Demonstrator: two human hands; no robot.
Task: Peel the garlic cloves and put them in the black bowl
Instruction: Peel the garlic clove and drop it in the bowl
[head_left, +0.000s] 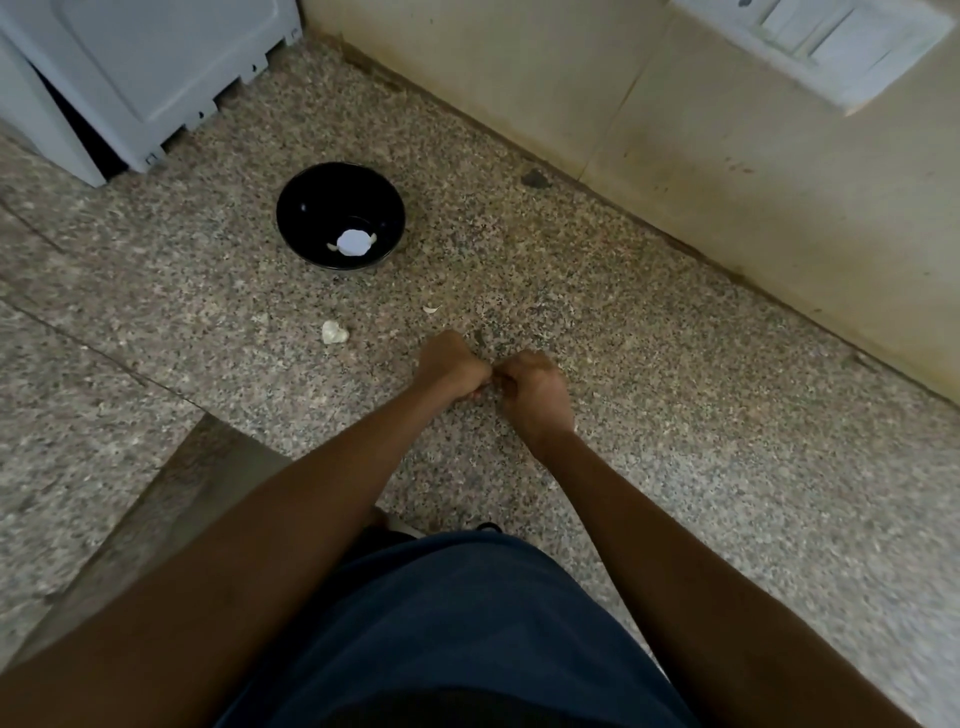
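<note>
Two hands: left hand (453, 370), right hand (530, 387) curled together, contents unseen | black bowl (306, 208) beyond | peel scraps (334, 332) between

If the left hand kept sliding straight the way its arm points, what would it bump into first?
Probably nothing on the counter. The left hand points up and to the right, so it would pass the bowl and the garlic piece and likely reach the wall first. Depth is hard to judge.
</note>
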